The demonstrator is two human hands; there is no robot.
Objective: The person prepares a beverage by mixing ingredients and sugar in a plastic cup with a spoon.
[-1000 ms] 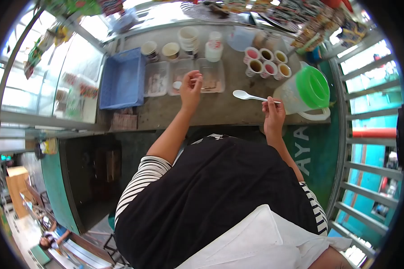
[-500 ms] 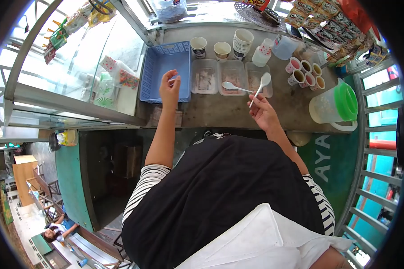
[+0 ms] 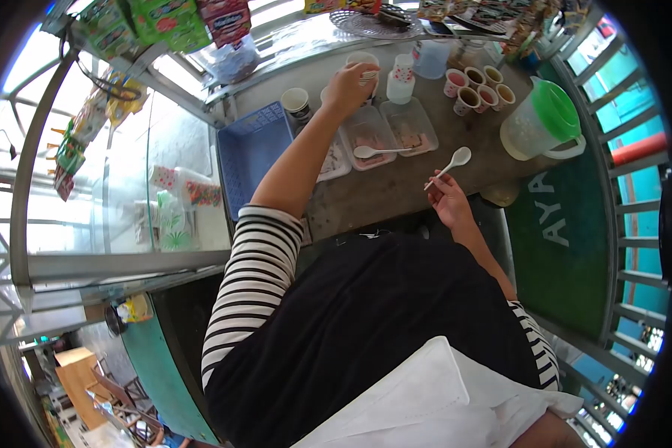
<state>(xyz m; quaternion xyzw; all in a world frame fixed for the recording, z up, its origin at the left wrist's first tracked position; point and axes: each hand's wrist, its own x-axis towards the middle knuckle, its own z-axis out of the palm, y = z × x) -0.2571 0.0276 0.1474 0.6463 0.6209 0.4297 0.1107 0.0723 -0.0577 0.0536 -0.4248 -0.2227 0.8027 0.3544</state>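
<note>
My left hand is at the back of the counter, with its fingers closed around a stack of paper cups. My right hand, nearer my body, pinches the handle of a white plastic spoon, bowl end up. Three clear plastic tubs with some pinkish-white contents stand side by side: the left tub is partly behind my left forearm, then come the middle tub and the right tub. A second white spoon lies across the middle tub. One paper cup stands left of my wrist.
A blue plastic basket sits left, beside a glass display case. Behind the tubs is a white bottle-like container topped with a dotted cup. Several small filled cups and a green-lidded pitcher stand right. Snack packets hang above.
My left hand has gone from above the blue basket, forward and right, to the cup stack. My right hand still holds its spoon, now slightly lower. The view has turned somewhat.
</note>
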